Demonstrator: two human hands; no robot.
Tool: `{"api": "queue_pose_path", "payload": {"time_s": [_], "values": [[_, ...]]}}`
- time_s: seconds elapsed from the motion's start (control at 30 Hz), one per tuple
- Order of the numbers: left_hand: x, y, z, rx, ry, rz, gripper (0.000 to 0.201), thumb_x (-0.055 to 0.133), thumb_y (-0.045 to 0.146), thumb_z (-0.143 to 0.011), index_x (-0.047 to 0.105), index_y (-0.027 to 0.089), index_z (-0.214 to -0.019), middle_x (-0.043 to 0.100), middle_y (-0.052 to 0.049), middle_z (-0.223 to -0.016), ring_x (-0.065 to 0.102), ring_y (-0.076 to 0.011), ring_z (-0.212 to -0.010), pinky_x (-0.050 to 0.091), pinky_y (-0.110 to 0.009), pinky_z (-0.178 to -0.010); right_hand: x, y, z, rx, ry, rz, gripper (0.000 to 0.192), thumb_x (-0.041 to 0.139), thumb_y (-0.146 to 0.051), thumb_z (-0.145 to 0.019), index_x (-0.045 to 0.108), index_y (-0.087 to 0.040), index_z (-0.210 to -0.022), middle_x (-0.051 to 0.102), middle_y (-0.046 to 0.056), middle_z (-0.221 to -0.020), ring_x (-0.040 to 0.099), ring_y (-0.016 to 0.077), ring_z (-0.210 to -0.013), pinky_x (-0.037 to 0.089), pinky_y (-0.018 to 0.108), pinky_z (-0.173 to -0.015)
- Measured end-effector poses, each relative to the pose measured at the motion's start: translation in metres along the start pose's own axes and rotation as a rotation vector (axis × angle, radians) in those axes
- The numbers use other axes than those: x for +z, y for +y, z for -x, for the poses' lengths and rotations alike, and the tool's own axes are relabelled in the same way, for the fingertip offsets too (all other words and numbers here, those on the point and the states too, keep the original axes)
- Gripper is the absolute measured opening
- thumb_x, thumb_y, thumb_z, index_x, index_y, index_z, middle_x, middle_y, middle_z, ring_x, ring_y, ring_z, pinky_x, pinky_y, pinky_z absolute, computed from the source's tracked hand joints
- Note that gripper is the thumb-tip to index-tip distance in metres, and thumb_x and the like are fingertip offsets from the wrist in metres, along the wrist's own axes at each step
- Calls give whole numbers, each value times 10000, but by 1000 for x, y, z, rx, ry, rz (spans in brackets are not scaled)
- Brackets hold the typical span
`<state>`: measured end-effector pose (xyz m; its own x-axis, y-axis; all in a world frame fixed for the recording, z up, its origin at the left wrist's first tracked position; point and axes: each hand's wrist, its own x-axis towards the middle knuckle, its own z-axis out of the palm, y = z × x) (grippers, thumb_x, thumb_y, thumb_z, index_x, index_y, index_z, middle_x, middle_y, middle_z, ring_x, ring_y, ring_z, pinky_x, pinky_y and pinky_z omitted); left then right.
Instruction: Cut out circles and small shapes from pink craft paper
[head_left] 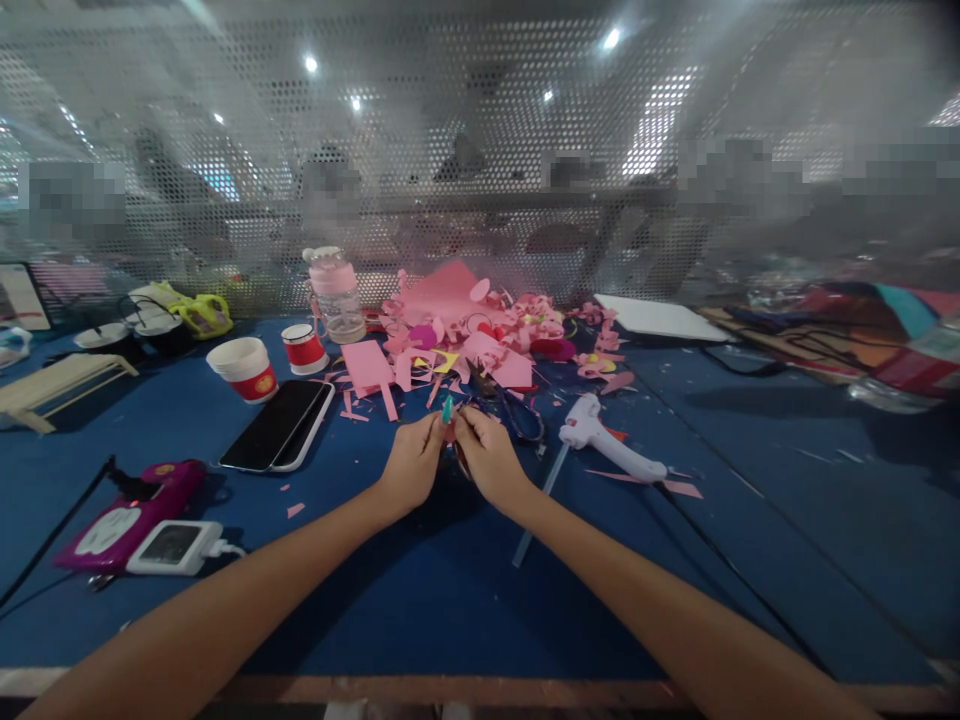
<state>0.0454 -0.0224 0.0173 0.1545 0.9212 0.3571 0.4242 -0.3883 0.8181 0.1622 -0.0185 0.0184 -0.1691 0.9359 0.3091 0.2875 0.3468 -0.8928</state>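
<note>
Piece [448, 411] (teal at its tip) sits between left hand [411, 462] and right hand [491, 460], fingers pinched closed on it, likely for steadiness; glue gun [609, 446] lies within reach, scraps [501, 360] beyond, probably leaving elbow room.

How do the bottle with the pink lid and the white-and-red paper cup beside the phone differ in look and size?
The bottle has a see-through body, while the paper cup is opaque white with a red band. The bottle looks taller, and the cup shorter. The bottle wears a pink lid, whereas the cup has none in view. Both stand on the blue table.
</note>
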Motion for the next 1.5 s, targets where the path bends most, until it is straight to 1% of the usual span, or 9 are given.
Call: {"api": "queue_pose_path", "payload": {"time_s": [0.17,0.33,0.47,0.73,1.0,1.17,1.27,1.33,1.5], "values": [[0,-3,0,-4,-15,30,369,290,398,-865,455,151,-647,443,22,-581,377,-93,-542,309,-222,-530,1,-2,2,45,-48,-24,309,306,-368,-878,356,-216,-614,370,-68,-375,361,95,-318,277,217,-365],[1,-3,1,-45,23,112,390,291,420,-860,455,149,-631,432,29,-572,367,-86,-529,299,-214,-517,0,-5,2,-50,70,165,324,317,-343,-886,337,-211,-591,403,-46,-424,408,102,-390,301,224,-429],[2,-1,1,-40,10,68,376,320,415,-856,461,145,-635,383,40,-544,330,-79,-511,264,-215,-495,-2,-4,2,-87,132,249,328,331,-340,-884,316,-211,-583,392,-42,-458,403,105,-429,293,229,-456],[2,-1,0,-17,-6,-44,358,300,370,-870,435,151,-621,384,41,-531,326,-73,-492,267,-215,-488,-4,-4,0,-109,108,297,336,337,-338,-882,302,-207,-574,377,-45,-474,381,101,-445,269,234,-474],[3,0,1,15,-41,-27,341,269,353,-878,478,151,-700,484,16,-590,416,-95,-539,334,-230,-544,-3,-1,0,-58,56,170,342,313,-345,-881,318,-207,-568,369,-47,-435,378,103,-428,290,233,-469],[3,0,0,28,-52,-69,338,262,344,-881,470,152,-696,464,20,-570,408,-95,-522,328,-228,-527,-3,2,-1,-42,1,93,325,317,-362,-871,376,-202,-593,394,-38,-447,387,109,-436,293,230,-445],[0,-3,-2,80,-55,-174,338,255,332,-886,464,155,-688,446,22,-565,399,-93,-514,314,-221,-514,-3,4,-1,-1,40,11,361,335,-429,-856,401,-198,-587,410,-33,-452,396,107,-431,306,228,-432],[-3,-7,-3,161,-66,-272,340,250,320,-891,453,160,-670,437,25,-555,394,-91,-498,307,-220,-508,-3,4,-2,66,66,-71,396,359,-487,-832,406,-198,-565,406,-36,-425,390,102,-395,306,228,-401],[-13,-17,-6,390,-58,-543,327,232,287,-901,475,167,-718,499,-6,-631,451,-113,-539,312,-228,-510,-1,1,-5,373,-52,-357,440,384,-556,-783,394,-203,-522,350,-60,-318,314,83,-251,244,219,-282]]}}
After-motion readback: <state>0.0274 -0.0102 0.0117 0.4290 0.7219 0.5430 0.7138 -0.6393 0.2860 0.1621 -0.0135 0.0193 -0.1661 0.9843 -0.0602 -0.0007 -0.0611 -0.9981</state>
